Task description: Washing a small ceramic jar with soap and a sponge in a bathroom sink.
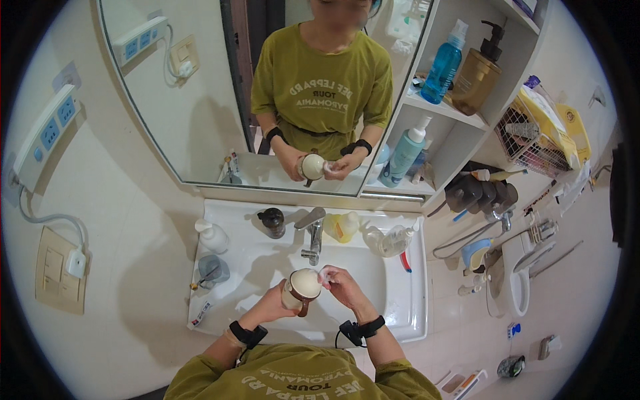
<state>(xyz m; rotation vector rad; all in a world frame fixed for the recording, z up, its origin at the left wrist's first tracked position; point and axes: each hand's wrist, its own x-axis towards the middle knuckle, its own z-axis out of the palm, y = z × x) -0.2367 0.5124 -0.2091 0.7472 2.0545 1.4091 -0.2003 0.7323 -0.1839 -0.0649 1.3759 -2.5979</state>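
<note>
Head: cup [304,287] in left grip [271,305], near right grip [344,288].

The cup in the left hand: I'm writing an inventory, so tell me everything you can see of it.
The cup is rounded, cream-coloured, with brown around its pale round end and a brown handle; it looks ceramic. The left hand grips it above the sink basin, handle toward the person. The right hand holds something whitish at its edge, contact unclear. Whether that end is the opening or the base I cannot tell.
</note>
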